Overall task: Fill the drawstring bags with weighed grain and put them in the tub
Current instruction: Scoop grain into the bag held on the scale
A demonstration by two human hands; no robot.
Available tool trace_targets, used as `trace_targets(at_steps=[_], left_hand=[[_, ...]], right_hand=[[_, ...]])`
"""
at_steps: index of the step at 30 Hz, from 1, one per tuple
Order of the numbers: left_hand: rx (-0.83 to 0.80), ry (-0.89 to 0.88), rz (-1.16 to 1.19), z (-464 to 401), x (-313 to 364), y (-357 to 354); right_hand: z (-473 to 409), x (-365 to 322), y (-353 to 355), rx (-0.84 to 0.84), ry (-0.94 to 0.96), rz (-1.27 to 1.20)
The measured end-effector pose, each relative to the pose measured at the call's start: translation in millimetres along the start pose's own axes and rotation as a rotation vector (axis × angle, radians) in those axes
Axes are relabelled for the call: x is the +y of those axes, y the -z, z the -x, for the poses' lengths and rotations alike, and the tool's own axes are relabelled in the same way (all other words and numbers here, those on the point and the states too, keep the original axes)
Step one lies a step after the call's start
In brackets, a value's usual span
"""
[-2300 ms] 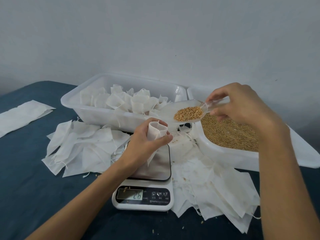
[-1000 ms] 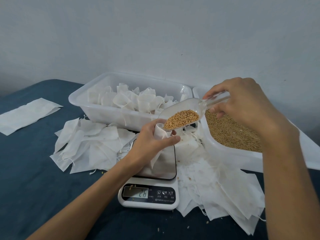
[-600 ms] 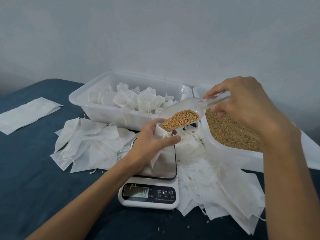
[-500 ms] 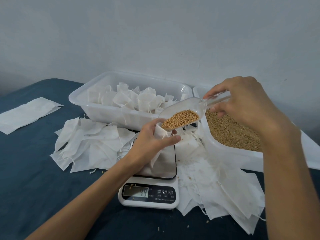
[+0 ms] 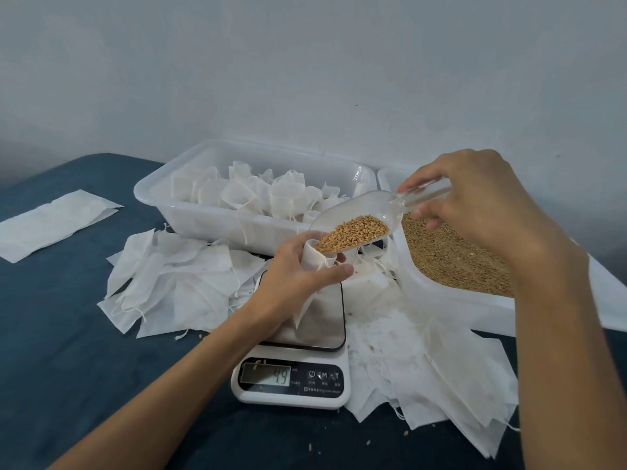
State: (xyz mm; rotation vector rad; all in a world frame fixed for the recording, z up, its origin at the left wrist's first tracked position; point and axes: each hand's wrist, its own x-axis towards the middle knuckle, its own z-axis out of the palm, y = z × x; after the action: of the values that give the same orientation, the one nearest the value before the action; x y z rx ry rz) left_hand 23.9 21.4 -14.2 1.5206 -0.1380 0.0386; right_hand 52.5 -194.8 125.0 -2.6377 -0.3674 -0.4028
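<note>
Scoop lowered to bag mouth, left hand gripping bag (over scale)

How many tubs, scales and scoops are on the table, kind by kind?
Tubs: 2, one with filled bags, one with grain
Scales: 1
Scoops: 1, held in the right hand
Total: 4

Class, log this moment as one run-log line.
step: pouring grain | left hand: holds bag open over scale | right hand: tilts scoop at bag mouth
</note>
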Motion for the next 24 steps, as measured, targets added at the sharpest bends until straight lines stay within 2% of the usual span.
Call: trace_targets(at_steps=[24], left_hand=[[0.014, 0.012, -0.069, -0.7, 0.3, 2.9]], right_hand=[[-0.2, -2.6, -1.0, -0.002, 0.001, 0.014]])
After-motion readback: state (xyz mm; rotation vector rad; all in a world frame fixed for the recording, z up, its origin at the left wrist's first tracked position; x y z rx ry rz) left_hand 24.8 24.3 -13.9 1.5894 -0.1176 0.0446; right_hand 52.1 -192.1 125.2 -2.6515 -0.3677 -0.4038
